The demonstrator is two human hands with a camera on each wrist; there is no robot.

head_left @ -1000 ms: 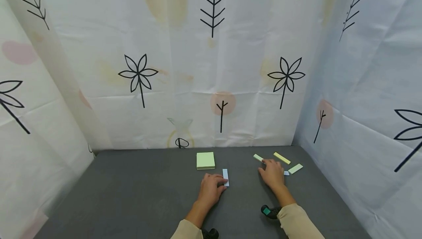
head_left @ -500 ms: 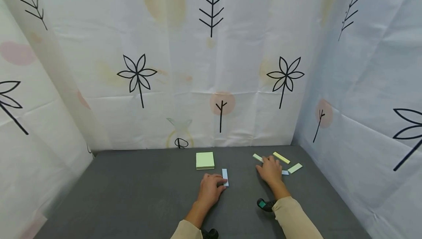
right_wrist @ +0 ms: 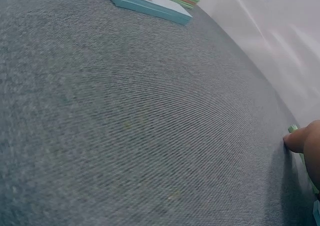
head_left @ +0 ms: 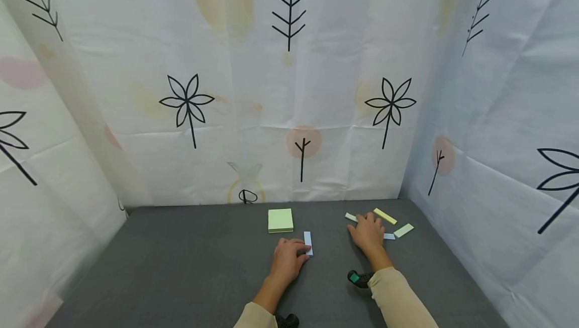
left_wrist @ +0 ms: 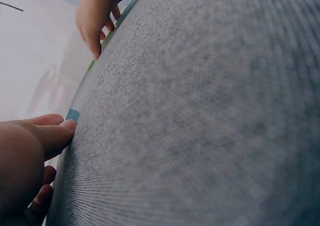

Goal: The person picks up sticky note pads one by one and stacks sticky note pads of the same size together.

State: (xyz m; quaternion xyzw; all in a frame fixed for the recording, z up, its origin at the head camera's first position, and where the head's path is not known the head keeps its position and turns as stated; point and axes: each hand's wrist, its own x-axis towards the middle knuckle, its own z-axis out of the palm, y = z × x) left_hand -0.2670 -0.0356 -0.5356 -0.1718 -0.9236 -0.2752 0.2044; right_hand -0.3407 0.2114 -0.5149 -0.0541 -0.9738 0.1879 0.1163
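Observation:
My left hand (head_left: 286,260) rests on the table, thumb and fingers pinching the near end of a narrow blue sticky note pad (head_left: 307,239). The right wrist view shows a fingertip on top of that blue pad and another at its near edge. Farther right, my right hand (head_left: 368,235) is lowered over a narrow pale green sticky note pad (head_left: 350,216), thumb and fingers bent around its near part, which they hide. In the left wrist view, a green edge (left_wrist: 91,65) shows beside those fingertips. Both pads lie flat.
Behind the blue pad lies a square green stack of sticky notes (head_left: 280,220). Around the right hand are a yellow strip pad (head_left: 385,216), a second green strip pad (head_left: 403,230) and a second blue one (head_left: 389,236). A patterned white curtain (head_left: 253,117) borders the grey table.
My right hand has shifted slightly left onto the pale green pad, which has turned a little flatter. More of the second blue pad shows. The left hand stays on its blue pad.

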